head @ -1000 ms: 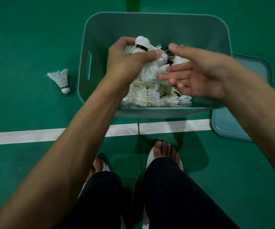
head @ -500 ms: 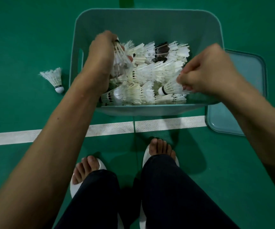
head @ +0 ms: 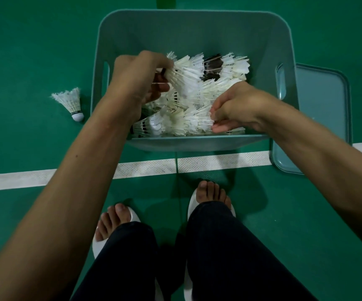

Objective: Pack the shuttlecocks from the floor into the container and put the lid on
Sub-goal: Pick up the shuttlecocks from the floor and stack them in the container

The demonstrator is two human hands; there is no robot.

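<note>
- Left hand: one, inside the container at about 10 o'clock of the pile; fingers curled together and clamped on a shuttlecock, feather skirt fanning out toward 3 o'clock.
- Right hand: one, at about 4 o'clock of the pile; fingers bent close together, tips pinching the feather ends of a white shuttlecock in the heap.
- Container: one, pale teal plastic tub on the floor, a slot handle in each side wall, open on top.
- Shuttlecock pile: white feathered ones heaped in the near half of the container; too tangled to count; at least one dark one at 12 o'clock.
- Loose shuttlecock: one, on the floor at 9 o'clock of the container, apart from it, cork pointing toward 5 o'clock; black band carries small print, unreadable.
- Lid: one, teal, flat on the floor at 3 o'clock, just beside the container.
- Floor: green court; one white line crossing at 6 o'clock of the container.
- Feet: two, in white slides.
</note>
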